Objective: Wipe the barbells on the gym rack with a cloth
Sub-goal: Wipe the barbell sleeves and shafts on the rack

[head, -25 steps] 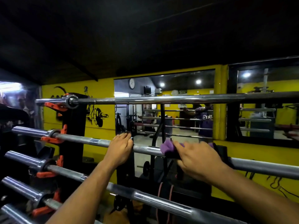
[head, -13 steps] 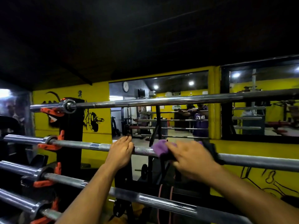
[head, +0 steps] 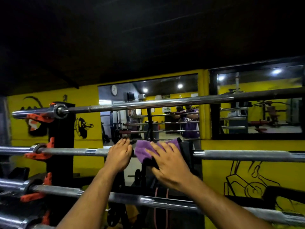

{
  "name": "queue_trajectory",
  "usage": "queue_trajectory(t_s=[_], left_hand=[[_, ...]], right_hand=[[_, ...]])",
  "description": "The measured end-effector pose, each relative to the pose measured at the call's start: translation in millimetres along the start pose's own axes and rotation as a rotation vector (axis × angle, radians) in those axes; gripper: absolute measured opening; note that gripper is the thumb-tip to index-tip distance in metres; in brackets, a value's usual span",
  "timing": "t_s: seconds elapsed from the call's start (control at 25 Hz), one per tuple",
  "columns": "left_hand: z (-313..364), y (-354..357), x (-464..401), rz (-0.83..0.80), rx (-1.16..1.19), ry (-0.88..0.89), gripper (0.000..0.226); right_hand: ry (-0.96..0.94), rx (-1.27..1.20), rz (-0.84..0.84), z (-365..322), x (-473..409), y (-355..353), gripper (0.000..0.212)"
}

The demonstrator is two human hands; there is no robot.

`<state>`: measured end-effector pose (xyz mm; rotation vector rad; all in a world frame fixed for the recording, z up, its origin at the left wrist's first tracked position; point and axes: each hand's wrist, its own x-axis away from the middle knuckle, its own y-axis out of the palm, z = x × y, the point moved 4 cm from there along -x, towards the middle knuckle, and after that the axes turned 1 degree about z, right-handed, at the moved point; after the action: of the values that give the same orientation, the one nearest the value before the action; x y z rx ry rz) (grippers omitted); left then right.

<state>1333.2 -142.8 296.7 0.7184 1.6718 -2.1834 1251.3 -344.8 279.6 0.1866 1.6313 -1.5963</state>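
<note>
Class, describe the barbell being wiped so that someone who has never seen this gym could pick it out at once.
Find the black rack upright against the yellow wall, with barbells stacked on orange hooks. Count down from the top barbell to the second barbell. It alone has the left hand over it and the right hand pressing a purple cloth on it.

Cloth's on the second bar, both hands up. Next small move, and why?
Probably slide the purple cloth rightward along the second barbell. The right hand presses it onto the bar beside the left hand, which holds the bar, so the long bare stretch to the right looks unwiped.
</note>
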Motion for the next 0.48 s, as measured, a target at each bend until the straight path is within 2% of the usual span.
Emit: queue_trajectory(t_s=[0.12, 0.24, 0.28, 0.36, 0.4, 0.48], left_hand=[[2.8, -3.0, 1.1, -0.004, -0.014, -0.007, 0.052], [5.0, -4.7, 4.3, -0.012, 0.003, -0.003, 0.053], [4.0, -4.5, 4.5, -0.01, 0.009, 0.004, 0.053], [2.1, -3.1, 4.1, -0.002, 0.012, 0.02, 0.053], [2.2, -2.6, 4.6, 0.002, 0.018, 0.023, 0.053], [2.6, -2.3, 5.6, 0.013, 0.032, 0.029, 0.054]], right_hand=[[-0.018, -0.149, 0.036, -2.4, 34.5, 3.1, 0.06], [0.12, -0.236, 0.029, -3.9, 68.0, 3.4, 0.059], [0.274, -0.373, 0.042, -5.2, 79.9, 1.2, 0.053], [0.766, -0.88, 0.165, -2.5, 103.7, -2.2, 0.03], [0.984, -1.142, 0.258, -2.9, 112.4, -7.7, 0.031], [1.347, -1.657, 0.615, 0.8, 130.8, -17.8, 0.037]])
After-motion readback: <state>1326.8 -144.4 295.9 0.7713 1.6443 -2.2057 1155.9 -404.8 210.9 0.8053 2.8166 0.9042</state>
